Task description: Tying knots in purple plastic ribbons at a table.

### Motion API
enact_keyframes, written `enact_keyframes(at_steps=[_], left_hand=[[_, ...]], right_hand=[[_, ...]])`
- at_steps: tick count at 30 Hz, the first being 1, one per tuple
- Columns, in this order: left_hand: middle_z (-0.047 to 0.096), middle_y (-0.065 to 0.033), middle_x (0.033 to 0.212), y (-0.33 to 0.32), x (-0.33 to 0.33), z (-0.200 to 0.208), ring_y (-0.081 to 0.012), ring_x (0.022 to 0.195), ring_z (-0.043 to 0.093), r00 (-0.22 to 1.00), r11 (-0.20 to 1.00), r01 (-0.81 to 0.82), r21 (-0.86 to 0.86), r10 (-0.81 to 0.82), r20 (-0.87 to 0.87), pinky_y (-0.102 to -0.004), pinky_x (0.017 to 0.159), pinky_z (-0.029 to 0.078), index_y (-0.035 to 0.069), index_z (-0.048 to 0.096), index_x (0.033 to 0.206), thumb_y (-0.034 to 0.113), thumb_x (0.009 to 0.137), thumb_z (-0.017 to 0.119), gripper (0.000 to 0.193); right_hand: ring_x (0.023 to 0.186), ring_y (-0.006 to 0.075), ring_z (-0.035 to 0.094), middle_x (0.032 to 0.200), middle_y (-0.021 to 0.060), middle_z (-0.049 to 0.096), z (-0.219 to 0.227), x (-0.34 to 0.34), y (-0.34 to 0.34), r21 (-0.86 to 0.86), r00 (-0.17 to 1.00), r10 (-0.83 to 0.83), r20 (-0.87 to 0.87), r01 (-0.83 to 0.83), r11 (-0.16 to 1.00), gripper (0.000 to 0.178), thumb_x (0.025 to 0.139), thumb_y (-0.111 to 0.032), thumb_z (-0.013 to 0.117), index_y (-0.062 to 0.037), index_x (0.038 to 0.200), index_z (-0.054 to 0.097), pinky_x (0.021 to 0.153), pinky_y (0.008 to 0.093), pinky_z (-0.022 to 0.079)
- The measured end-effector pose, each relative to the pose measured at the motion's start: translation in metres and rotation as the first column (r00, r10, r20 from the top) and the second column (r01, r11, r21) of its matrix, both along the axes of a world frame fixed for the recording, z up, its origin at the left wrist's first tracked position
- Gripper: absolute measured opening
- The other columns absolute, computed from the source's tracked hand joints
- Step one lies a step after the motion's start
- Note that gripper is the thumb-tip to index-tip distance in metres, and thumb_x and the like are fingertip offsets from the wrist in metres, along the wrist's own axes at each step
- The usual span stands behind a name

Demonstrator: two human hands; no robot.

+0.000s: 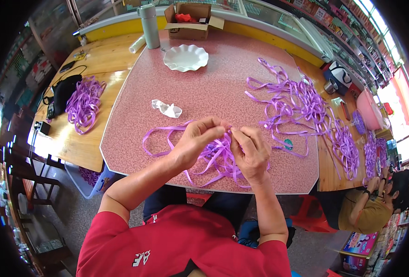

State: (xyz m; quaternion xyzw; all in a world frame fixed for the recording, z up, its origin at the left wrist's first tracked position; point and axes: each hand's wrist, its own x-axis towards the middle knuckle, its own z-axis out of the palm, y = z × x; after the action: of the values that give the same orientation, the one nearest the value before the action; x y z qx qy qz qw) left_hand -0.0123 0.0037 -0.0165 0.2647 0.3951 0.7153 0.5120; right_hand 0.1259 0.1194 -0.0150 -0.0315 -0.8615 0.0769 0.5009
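Over the near part of the pink speckled table (pixel 135 106), both of my hands meet at the fingertips. My left hand (pixel 197 141) pinches a purple ribbon with thumb and forefinger. From the other side my right hand (pixel 251 152) pinches the same ribbon, a small bit of it showing between the fingertips. Below and between the hands lies a loose heap of purple ribbons (pixel 220 162), partly covered by them; one loop stretches out to the left. A larger tangle of purple ribbons (pixel 296 99) spreads across the table's right side.
Beyond my hands lie a crumpled white tissue (pixel 167 109) and a scalloped white plate (pixel 186 58). A flask (pixel 149 27) and an open cardboard box (pixel 188 30) stand at the back. More ribbons (pixel 84 104) lie left. At the right sits another person (pixel 373 207) handling ribbons.
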Motion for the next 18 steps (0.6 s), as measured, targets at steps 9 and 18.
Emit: enact_keyframes(at_steps=[9, 18], left_hand=[[0.059, -0.0023, 0.103, 0.007, 0.011, -0.021, -0.0081, 0.099, 0.055, 0.896, 0.971, -0.193, 0.141, 0.233, -0.378, -0.0231, 0.088, 0.044, 0.001, 0.059, 0.108, 0.013, 0.099, 0.061, 0.016], [0.053, -0.0077, 0.098, 0.013, 0.011, -0.034, -0.0164, 0.093, 0.053, 0.8, 0.974, -0.137, 0.182, 0.217, -0.56, -0.0308, 0.081, 0.045, 0.0, 0.052, 0.105, 0.01, 0.099, 0.057, 0.013]], right_hand=[[0.067, 0.022, 0.064, 0.086, 0.008, 0.061, -0.001, -0.008, -0.006, -0.123, 0.998, 0.055, -0.018, -0.056, 0.991, 0.022, 0.078, 0.003, 0.075, -0.0036, 0.098, 0.067, 0.054, 0.032, 0.052], [0.07, 0.0062, 0.057, 0.081, 0.0026, 0.061, 0.0, -0.004, -0.011, -0.818, 0.989, 0.145, 0.03, -0.059, 0.573, 0.007, 0.085, -0.001, 0.069, -0.0007, 0.09, 0.064, 0.059, 0.0225, 0.047]])
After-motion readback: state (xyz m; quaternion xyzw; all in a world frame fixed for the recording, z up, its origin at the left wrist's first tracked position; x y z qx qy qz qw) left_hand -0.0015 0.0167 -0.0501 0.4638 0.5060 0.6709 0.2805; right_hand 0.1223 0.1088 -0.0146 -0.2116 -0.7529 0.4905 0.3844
